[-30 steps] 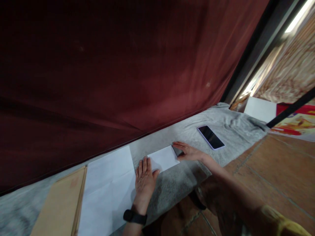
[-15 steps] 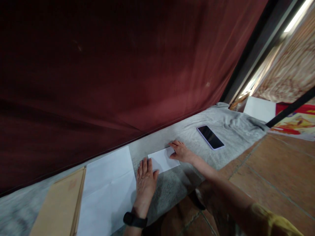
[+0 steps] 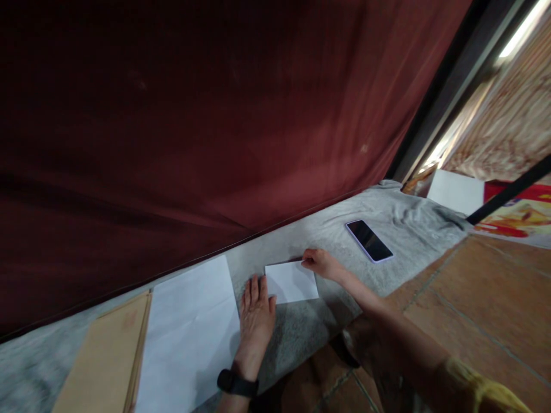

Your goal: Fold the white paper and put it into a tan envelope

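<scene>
A small white rectangle of paper (image 3: 293, 283), perhaps folded, lies on the grey cloth (image 3: 297, 338). My left hand (image 3: 257, 312) rests flat at its left edge, fingers stretched out and thumb by the lower left corner. At the paper's far right corner, my right hand (image 3: 322, 264) has its fingers closed in a pinch on the edge. Left of my left hand lie larger white sheets (image 3: 189, 332). A black band (image 3: 237, 384) is on my left wrist.
Brown envelopes (image 3: 105, 350) lie at the far left. A phone (image 3: 369, 241) in a light purple case rests to the right of my right hand. A dark red curtain (image 3: 215, 143) hangs behind the cloth-covered surface. Tiled floor (image 3: 486, 292) lies at the right.
My right hand has gone from spread fingers on the paper to a pinch at its far right corner. The paper has turned slightly clockwise. My left hand stays nearly still.
</scene>
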Tool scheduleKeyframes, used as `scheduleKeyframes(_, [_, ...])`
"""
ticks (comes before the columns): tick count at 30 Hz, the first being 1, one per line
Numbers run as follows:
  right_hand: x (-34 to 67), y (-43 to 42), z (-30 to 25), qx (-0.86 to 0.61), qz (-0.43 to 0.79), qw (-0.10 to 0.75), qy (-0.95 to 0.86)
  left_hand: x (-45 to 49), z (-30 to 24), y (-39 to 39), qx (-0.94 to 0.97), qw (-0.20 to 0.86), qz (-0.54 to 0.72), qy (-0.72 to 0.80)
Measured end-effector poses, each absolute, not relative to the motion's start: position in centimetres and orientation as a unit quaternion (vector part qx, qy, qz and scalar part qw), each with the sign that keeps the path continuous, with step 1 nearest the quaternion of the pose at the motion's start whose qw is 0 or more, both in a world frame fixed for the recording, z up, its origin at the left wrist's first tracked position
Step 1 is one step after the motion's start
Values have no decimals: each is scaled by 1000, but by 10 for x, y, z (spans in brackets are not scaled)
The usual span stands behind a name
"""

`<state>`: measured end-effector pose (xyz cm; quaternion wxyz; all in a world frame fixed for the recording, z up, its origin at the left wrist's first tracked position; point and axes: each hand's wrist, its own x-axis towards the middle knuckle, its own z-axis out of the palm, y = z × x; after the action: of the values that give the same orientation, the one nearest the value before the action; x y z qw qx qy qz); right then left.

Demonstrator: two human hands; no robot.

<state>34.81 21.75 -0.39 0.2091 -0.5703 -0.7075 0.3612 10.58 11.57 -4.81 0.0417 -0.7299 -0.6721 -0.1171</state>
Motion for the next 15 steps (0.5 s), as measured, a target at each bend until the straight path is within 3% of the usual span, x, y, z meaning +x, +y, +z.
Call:
scheduleKeyframes(7, [338,214,-15,-604,461,228,-609,133,-30,111,-788,-14,-208,-579])
scheduleKeyframes(15, [336,203,-10,-616,454,204,-611,143,-32,98,-814,-49,-162,-556])
